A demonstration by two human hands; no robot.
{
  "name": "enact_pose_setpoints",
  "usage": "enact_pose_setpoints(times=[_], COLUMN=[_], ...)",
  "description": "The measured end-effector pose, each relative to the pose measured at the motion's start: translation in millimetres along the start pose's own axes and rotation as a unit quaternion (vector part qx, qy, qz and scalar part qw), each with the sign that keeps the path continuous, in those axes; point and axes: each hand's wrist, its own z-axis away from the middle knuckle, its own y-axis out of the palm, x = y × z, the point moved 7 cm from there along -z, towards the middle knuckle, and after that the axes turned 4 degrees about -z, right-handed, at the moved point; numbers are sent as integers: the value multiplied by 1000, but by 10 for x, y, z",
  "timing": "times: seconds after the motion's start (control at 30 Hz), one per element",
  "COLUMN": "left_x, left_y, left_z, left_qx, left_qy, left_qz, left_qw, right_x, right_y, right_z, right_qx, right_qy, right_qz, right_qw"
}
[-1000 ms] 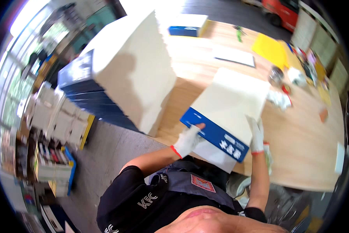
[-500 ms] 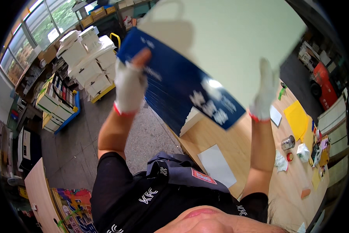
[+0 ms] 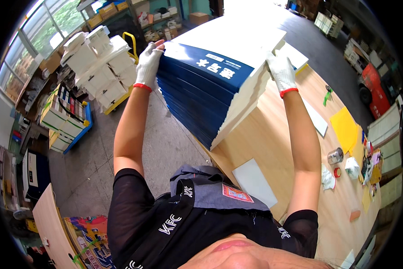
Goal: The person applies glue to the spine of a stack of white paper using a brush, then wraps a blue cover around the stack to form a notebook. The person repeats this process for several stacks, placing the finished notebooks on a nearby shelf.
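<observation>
A tall stack of blue-bound paper pads (image 3: 190, 98) stands on the wooden table, its layered dark blue spines facing me and to the left. The top pad (image 3: 192, 56) has a glossy blue strip with white print, and its pale sheet stretches away into bright glare. My left hand (image 3: 148, 67), in a white knitted glove with bare fingertips, is closed at the strip's left corner. Against the uneven paper edges on the right rests my right hand (image 3: 281, 74), gloved too, with fingers stretched out. Part of each hand's grip is hidden.
A white sheet (image 3: 255, 183) lies near the table's front edge. To the right are yellow paper (image 3: 345, 130), a metal can (image 3: 335, 155) and a crumpled tissue (image 3: 328, 177). White stacks on a cart (image 3: 107, 74) and bundles on a blue trolley (image 3: 67, 116) stand at left.
The top pad, earlier raised and tilted toward me, now lies down on the stack. Both hands have moved to its sides, the right one upward and left.
</observation>
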Motion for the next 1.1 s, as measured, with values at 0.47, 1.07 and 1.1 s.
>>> enact_pose_setpoints(times=[0.47,1.07,1.1], left_x=[365,1651,1550], left_y=[472,3060,3115], left_z=[2807,3705,3697], left_qx=[67,603,590], left_qy=[434,-102,-45], left_qz=[-155,-284,-334], left_qw=[885,739,734], right_x=[-2298,-2683,-2710], right_y=[-316,187,172], right_z=[1845,4032,4025], right_qx=[199,148,161], right_qy=[85,127,128], right_qz=[113,89,90], right_qw=[970,977,974])
